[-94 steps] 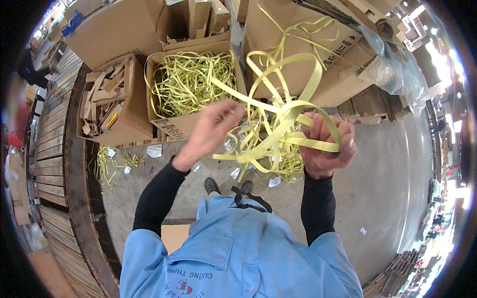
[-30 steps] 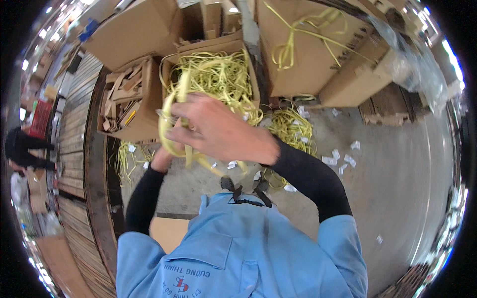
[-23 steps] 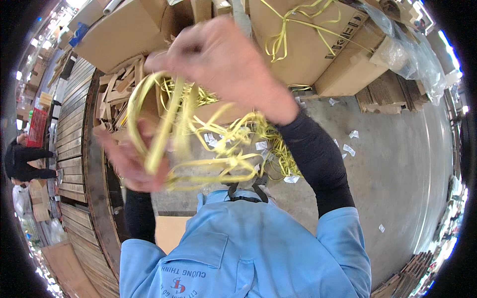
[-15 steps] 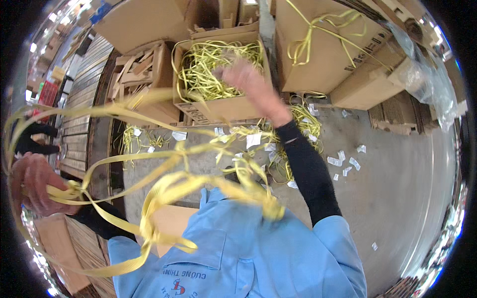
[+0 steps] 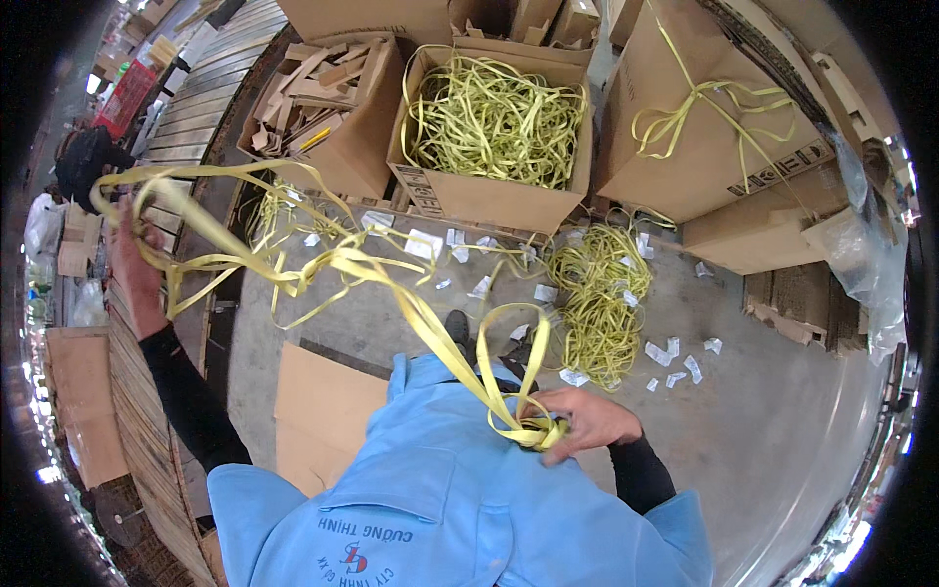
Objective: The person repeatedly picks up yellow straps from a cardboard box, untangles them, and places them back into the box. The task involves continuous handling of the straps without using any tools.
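A tangle of yellow plastic strapping (image 5: 333, 264) stretches between my two hands. My left hand (image 5: 135, 262) is flung far out to the left, closed on one end of the straps. Close against my blue shirt, my right hand (image 5: 577, 423) grips the other end, where the straps bunch into loops. Straight ahead stands an open cardboard box (image 5: 489, 201) filled with more yellow strapping (image 5: 494, 122). A loose heap of strapping (image 5: 595, 298) lies on the concrete floor between that box and me.
A box of cardboard scraps (image 5: 328, 108) stands left of the strap box. A large closed carton (image 5: 714, 127) with straps draped over it is at the right. A flat cardboard sheet (image 5: 318, 411) and white paper scraps (image 5: 675, 352) lie on the floor. Wooden pallets (image 5: 196, 88) run along the left.
My left hand has swung out to the far left, pulling the straps taut. My right hand dropped from up near the strap box to my chest, still holding the bundle.
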